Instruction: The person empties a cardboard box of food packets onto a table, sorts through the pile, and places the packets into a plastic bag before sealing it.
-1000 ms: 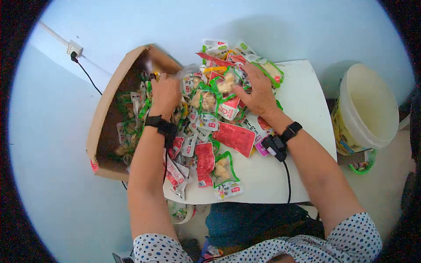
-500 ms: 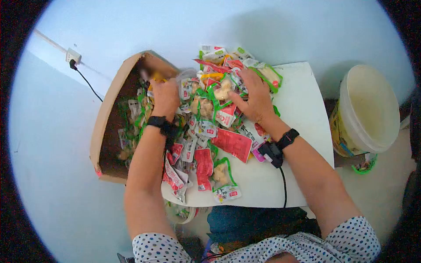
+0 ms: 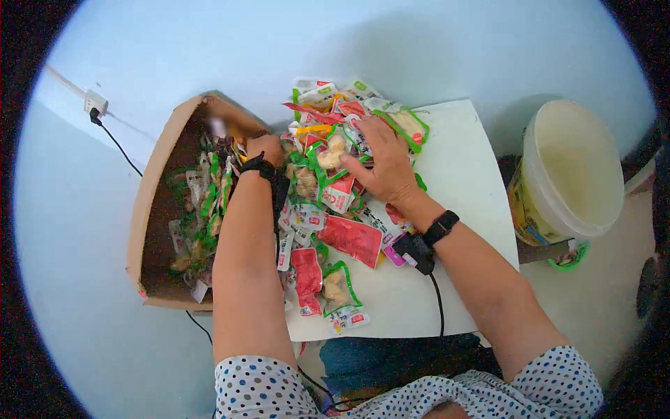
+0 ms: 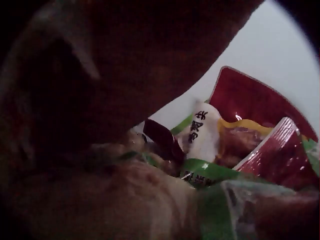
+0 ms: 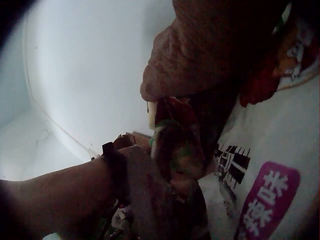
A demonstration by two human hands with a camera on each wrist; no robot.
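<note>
My left hand [image 3: 266,149] reaches over the near-right side of an open cardboard box [image 3: 143,230], its fingers mostly hidden. Colourful snack packets [image 3: 213,188] lie inside the box, some right at those fingers; I cannot tell if the hand grips any. On the white table, my right hand [image 3: 388,166] rests along the right side of a heaped pile of packets, thumb and fingers spread. Near its thumb sits a clear green-edged packet [image 3: 333,153] with pale pieces inside. In the right wrist view, a white packet with a purple label [image 5: 267,200] lies below the hand.
A tall white bucket [image 3: 614,174] stands right of the table [image 3: 460,160]. Loose red packets [image 3: 307,279] and another green-edged packet [image 3: 338,288] lie toward the table's front. Behind is a pale wall with a socket [image 3: 95,103]. A cable runs from the right wrist.
My left hand has dipped from above the packets at the box's edge lower toward its inside, the fingers turning out of sight. The right hand stays on the pile. The head view has shifted slightly.
</note>
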